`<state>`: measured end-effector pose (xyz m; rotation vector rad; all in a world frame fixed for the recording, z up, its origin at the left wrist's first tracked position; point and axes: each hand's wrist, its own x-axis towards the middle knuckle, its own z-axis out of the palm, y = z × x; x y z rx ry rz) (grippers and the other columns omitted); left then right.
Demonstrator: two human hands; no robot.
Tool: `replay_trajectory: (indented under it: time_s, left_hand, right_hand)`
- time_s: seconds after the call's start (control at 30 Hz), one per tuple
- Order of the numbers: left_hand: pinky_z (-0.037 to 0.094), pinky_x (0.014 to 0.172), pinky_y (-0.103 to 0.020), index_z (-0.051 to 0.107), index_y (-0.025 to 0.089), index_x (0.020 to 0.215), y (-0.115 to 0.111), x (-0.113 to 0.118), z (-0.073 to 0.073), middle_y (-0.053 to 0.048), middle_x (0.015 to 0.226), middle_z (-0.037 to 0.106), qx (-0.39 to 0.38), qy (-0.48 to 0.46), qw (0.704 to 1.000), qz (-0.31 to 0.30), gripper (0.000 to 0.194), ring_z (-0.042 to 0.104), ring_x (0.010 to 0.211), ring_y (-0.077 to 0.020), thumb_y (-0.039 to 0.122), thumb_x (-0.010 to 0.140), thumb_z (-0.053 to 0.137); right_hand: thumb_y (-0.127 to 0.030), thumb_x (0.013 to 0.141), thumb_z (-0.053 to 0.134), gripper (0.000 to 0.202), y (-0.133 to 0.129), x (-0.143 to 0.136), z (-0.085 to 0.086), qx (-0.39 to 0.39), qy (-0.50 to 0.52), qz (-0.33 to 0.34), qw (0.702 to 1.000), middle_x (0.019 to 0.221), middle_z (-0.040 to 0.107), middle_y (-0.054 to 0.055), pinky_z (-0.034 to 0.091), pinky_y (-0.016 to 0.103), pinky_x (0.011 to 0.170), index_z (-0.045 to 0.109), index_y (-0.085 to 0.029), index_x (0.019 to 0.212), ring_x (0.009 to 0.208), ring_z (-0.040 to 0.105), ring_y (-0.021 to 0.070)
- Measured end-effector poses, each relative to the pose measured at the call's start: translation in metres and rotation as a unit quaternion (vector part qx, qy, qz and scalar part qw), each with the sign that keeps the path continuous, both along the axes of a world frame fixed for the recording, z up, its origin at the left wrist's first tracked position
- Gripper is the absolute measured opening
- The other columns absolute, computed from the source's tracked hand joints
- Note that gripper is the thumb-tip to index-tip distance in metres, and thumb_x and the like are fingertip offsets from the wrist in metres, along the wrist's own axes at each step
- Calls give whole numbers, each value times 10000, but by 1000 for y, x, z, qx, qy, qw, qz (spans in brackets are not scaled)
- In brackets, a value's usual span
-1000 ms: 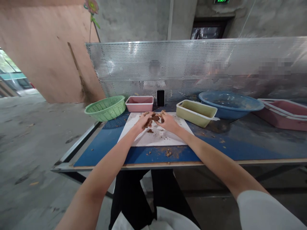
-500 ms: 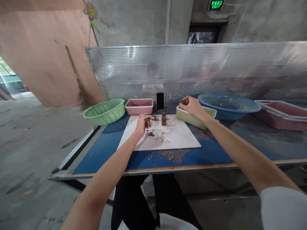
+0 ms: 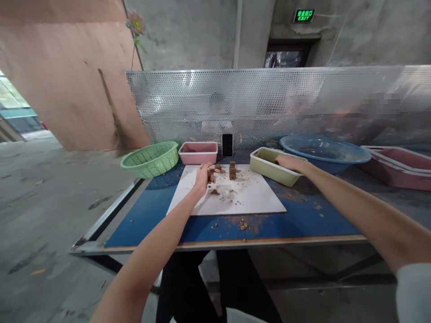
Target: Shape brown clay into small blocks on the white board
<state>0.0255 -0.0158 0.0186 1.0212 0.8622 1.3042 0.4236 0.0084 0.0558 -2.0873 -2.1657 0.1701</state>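
My left hand [image 3: 202, 176] rests over the left part of a white board [image 3: 251, 197], its fingers curled round a brown clay-like piece [image 3: 211, 177] that they partly cover. Another brown lump [image 3: 218, 168] lies just beyond the fingertips. To their right stands a small upright brown block shape [image 3: 232, 172]. Crumbs and a flat brown clump [image 3: 214, 192] are scattered on the board. My right hand [image 3: 285, 161] reaches down into a light green rectangular basin [image 3: 274, 172]; its fingers are hidden inside, so what they hold does not show.
A green colander [image 3: 151, 161] and a pink basin [image 3: 198, 157] stand at the back left, beside an upright phone-like device [image 3: 227, 145]. Right of the green basin are a blue tub [image 3: 323, 152] and stacked pink basins [image 3: 397, 166]. A perforated metal screen [image 3: 188, 103] runs behind.
My right hand, which held brown material above the green basin's left end, has moved right and down into the basin. My left hand stays at the brown piece on the board.
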Motion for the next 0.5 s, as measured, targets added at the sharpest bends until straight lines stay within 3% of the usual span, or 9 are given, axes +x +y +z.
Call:
replay_trajectory:
  time_s: [0.1,0.23,0.33,0.4,0.5]
  left_hand:
    - [378,432,-244,557,216,1061,-1,-1,0,-44,773,774,0,-8,1000,-2,288,419,382,-101,408,854,610]
    - [365,434,-245,570,220,1068,0,-1,-1,-38,774,766,-11,-19,1000,-4,295,405,386,-98,412,848,611]
    - [397,467,-251,599,216,1054,3,-2,-2,-33,768,759,-19,-32,999,1,301,452,415,-107,438,852,623]
    - [476,546,-262,614,211,1006,4,-3,-1,-52,811,772,-22,-58,998,9,283,581,516,-135,462,876,602]
    - [572,730,-286,635,206,962,3,-5,2,-104,981,800,-29,-119,992,-3,320,746,835,-191,498,949,505]
  right_hand:
    - [-161,810,792,49,4,-1,14,38,3,-20,999,833,787,133,430,306,705,793,-146,763,713,662,201]
    - [-270,869,779,219,7,-1,34,92,23,-48,994,960,788,202,411,319,737,817,-77,967,772,649,182]
    - [-253,869,765,243,4,-8,37,114,23,-65,991,941,771,244,392,342,726,807,-33,966,765,640,191]
    - [-299,894,747,291,0,-21,33,137,28,-67,988,972,768,241,397,338,724,798,-42,1021,792,650,204]
    - [-412,917,733,346,-9,-60,25,183,65,-25,981,1070,769,174,447,302,753,776,-122,1100,868,672,209]
